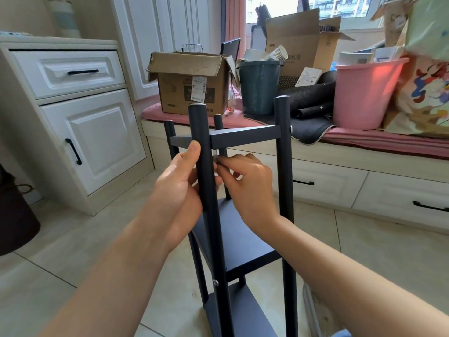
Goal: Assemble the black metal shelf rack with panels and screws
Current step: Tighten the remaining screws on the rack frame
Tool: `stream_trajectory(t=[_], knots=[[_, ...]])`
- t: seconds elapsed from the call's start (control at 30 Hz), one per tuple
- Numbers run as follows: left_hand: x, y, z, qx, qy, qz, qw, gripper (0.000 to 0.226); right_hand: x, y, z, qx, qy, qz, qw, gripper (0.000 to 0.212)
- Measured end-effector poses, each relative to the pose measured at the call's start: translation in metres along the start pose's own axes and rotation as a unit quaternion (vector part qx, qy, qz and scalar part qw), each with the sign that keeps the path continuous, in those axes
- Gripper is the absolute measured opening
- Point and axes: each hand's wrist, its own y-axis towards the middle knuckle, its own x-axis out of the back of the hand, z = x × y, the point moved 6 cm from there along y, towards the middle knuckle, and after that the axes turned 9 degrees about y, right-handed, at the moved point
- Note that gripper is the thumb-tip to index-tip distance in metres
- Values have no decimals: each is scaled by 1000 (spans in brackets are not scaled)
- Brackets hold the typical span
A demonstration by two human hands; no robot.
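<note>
Black metal rack (243, 215) stands upright on the tiled floor (85, 239), right in front of the person, four posts up, three shelves visible. Top shelf (245, 136) sits between the posts; a silver screw head (290, 129) shows on the right post at that level, another low on the near post (206, 190).

Left hand (179, 181) wraps loosely round the near post just under the top shelf, thumb up along the post, fingers curled behind it. Right hand (245, 181) pinches a small thin metal piece (217, 155) against the post's right side, thumb and forefinger closed on it. Likely a small wrench or a screw; too small to tell.

Step in hand, by my read: fastening the top shelf to the near post.

To do it well:
- Keep left hand steadying the post so the hole stays lined up with the shelf edge.
- Start the screw straight, not slanted.
- Turn lightly first, tighten only once it seats.
- Check the shelf sits level against the far corner.

Risk: small part slips from the pinch and drops through the rack.
</note>
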Motion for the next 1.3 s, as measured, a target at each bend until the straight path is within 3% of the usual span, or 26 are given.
stream_trajectory(t=[0.23, 0.63, 0.83, 1.03, 1.13, 1.2, 1.3], knots=[[1, 1, 0, -2, -4, 5, 1000, 38, -3, 2, -1, 54, -22, -49, 997, 11], [4, 8, -3, -6, 15, 0, 1000, 40, -10, 6, -3, 44, -26, -53, 997, 13], [8, 14, -2, 3, 12, -12, 1000, 29, 1, 0, -15, -78, 34, -1, 996, 17], [12, 20, 0, -41, 10, -7, 999, 21, 21, -32, -39, -214, 90, 66, 970, 14], [21, 19, 1, -92, 159, -52, 982, 29, 27, -58, -56, -290, 89, 132, 944, 18], [23, 16, 2, -132, 310, -81, 938, 30, 28, -72, -60, -297, 59, 172, 937, 21], [23, 10, 11, -137, 402, -85, 901, 28, 26, -83, -67, -306, 48, 193, 931, 24]])
